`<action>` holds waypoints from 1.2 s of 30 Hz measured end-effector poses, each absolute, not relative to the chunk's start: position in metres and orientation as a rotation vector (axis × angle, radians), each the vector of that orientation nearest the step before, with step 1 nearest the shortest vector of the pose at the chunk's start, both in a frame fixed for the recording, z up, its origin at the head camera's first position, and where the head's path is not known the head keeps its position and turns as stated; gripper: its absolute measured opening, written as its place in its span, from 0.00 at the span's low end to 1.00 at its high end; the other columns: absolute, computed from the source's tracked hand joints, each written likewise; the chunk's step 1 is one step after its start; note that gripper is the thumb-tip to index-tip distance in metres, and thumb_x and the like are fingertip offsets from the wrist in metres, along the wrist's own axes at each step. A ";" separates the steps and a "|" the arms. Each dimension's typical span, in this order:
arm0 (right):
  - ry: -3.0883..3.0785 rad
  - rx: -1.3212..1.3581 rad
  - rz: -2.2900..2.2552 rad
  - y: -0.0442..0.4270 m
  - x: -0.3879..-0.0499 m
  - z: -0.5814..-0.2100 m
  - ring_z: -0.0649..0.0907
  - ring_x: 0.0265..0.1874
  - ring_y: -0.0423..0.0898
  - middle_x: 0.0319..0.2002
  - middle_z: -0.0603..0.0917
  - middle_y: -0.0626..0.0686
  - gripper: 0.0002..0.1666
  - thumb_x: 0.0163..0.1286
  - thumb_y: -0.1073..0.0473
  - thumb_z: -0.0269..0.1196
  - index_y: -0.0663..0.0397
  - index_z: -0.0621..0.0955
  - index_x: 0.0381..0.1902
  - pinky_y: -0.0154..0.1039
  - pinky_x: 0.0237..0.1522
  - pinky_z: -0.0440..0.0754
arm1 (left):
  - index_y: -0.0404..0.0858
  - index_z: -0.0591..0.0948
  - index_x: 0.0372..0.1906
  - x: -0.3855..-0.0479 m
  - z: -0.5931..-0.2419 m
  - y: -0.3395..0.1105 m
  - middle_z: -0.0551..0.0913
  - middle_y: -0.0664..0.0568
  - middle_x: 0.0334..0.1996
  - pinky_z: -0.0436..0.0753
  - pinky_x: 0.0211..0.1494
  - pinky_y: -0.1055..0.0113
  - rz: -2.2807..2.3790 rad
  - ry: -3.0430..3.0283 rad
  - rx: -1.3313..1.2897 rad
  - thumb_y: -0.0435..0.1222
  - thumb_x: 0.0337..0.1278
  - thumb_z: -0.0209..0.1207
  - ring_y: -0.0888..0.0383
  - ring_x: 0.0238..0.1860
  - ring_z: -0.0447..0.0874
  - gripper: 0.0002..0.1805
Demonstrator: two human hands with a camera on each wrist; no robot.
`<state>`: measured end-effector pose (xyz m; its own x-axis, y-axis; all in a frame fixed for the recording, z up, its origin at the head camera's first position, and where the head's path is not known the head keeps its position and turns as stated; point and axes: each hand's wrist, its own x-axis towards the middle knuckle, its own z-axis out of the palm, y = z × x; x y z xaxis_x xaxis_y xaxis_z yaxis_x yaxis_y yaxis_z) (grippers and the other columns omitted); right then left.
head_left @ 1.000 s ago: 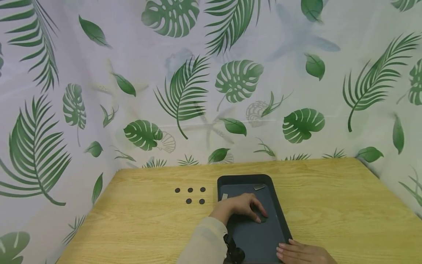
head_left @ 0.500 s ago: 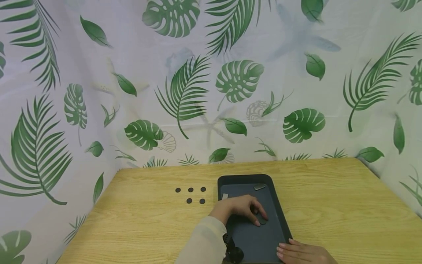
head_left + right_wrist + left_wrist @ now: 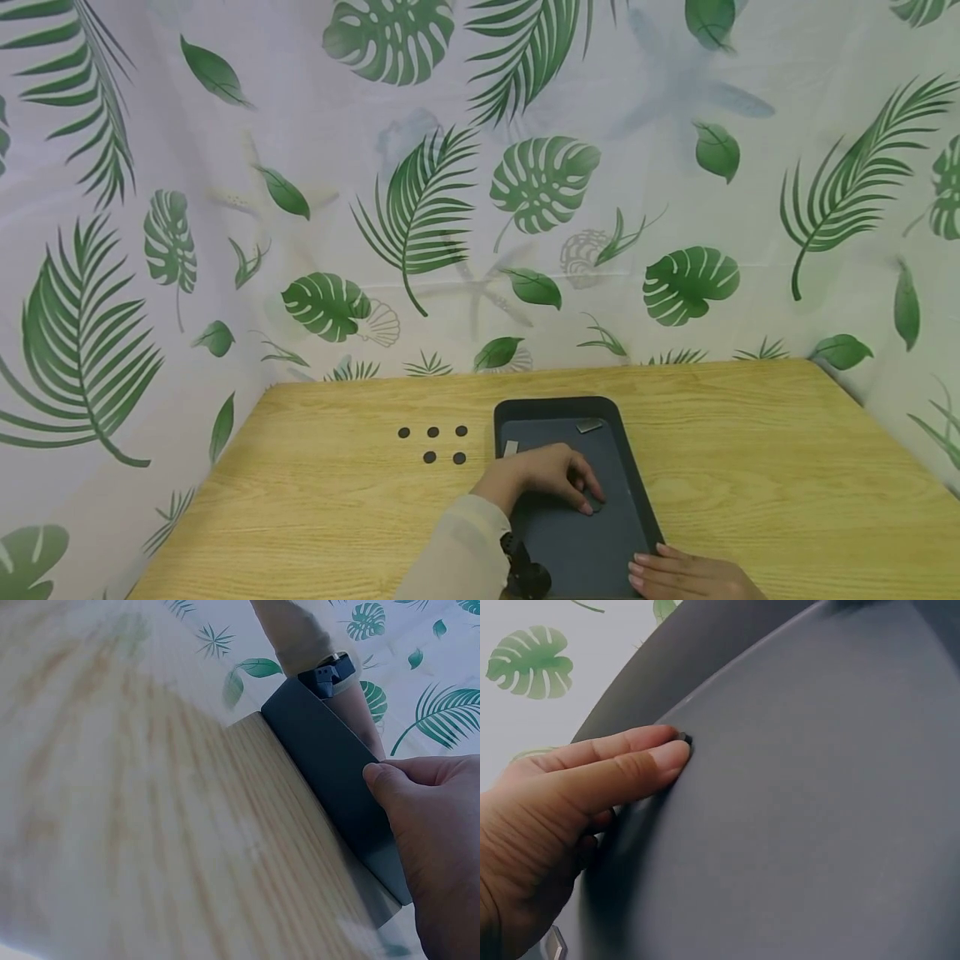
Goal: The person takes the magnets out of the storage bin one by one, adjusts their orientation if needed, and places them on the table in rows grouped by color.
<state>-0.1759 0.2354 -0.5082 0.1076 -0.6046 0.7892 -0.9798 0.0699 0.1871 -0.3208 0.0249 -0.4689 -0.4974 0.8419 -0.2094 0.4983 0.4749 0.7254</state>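
My left hand [image 3: 551, 473] reaches into a dark rectangular tray [image 3: 577, 554] in the head view. Thumb and forefinger pinch a small dark disc [image 3: 594, 503] low over the tray's floor. In the left wrist view, only an edge of the disc [image 3: 685, 738] shows between the fingertips. At the tray's near right corner is my right hand [image 3: 690, 577]. The right wrist view shows its thumb [image 3: 386, 780] against the tray's outer wall [image 3: 330, 772] and the forefinger over the rim, gripping it.
Several dark discs, among them one disc [image 3: 432, 432], lie in two rows on the wooden table [image 3: 315, 500], left of the tray. Inside the tray are a silvery rectangular piece [image 3: 589, 426] at the back and a pale piece [image 3: 511, 447] by the left wall. Leaf-patterned cloth [image 3: 480, 208] hangs behind.
The left hand's fingertips have shifted slightly left and toward the near side, with the thumb and forefinger staying at the disc. The right hand stays on the tray's rim.
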 end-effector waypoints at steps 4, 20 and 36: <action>-1.615 1.615 0.647 0.236 -0.173 -0.506 0.76 0.60 0.53 0.44 0.83 0.68 0.23 0.74 0.58 0.49 0.78 0.79 0.47 0.39 0.66 0.64 | 0.42 0.87 0.41 -0.322 -0.473 0.023 0.80 0.62 0.24 0.73 0.30 0.77 0.879 2.239 1.113 0.36 0.50 0.68 0.69 0.24 0.73 0.10; -1.621 1.609 0.673 0.234 -0.171 -0.501 0.76 0.59 0.52 0.43 0.83 0.68 0.23 0.74 0.59 0.50 0.78 0.80 0.45 0.38 0.65 0.64 | 0.41 0.88 0.37 -0.324 -0.469 0.015 0.82 0.60 0.23 0.74 0.30 0.75 1.110 2.211 0.972 0.35 0.48 0.69 0.67 0.23 0.75 0.09; -1.604 1.628 0.637 0.237 -0.175 -0.507 0.75 0.60 0.54 0.45 0.83 0.68 0.24 0.75 0.58 0.49 0.78 0.79 0.47 0.39 0.66 0.64 | 0.41 0.87 0.38 -0.322 -0.443 0.004 0.83 0.59 0.25 0.75 0.32 0.74 1.060 2.225 0.969 0.35 0.50 0.68 0.66 0.25 0.76 0.09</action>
